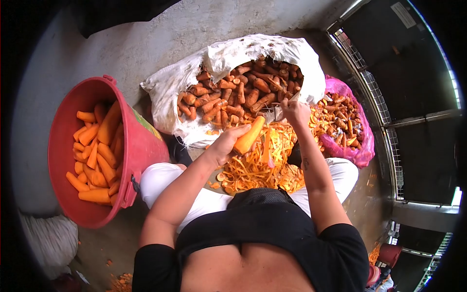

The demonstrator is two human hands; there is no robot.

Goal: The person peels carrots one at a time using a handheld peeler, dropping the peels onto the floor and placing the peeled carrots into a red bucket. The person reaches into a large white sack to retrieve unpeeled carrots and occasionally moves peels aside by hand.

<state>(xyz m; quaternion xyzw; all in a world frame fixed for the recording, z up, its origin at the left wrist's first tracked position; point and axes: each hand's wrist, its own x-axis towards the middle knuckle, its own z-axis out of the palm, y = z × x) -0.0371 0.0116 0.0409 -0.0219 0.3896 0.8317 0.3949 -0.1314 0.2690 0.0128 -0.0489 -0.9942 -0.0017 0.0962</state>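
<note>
A peeled orange carrot is held in my left hand, tilted up and to the right, above a heap of orange peelings. My right hand is closed on a small tool, probably a peeler, whose shape I cannot make out well. It is apart from the carrot, at the edge of the white sack. Inside the torn-open sack lie many unpeeled carrots. Peeled carrots fill part of the red bucket at the left.
A pink bag with carrot ends and scraps stands right of the sack. Behind is a grey wall. Another white sack lies at the lower left. Dark panels line the right side, with a red container at the lower right.
</note>
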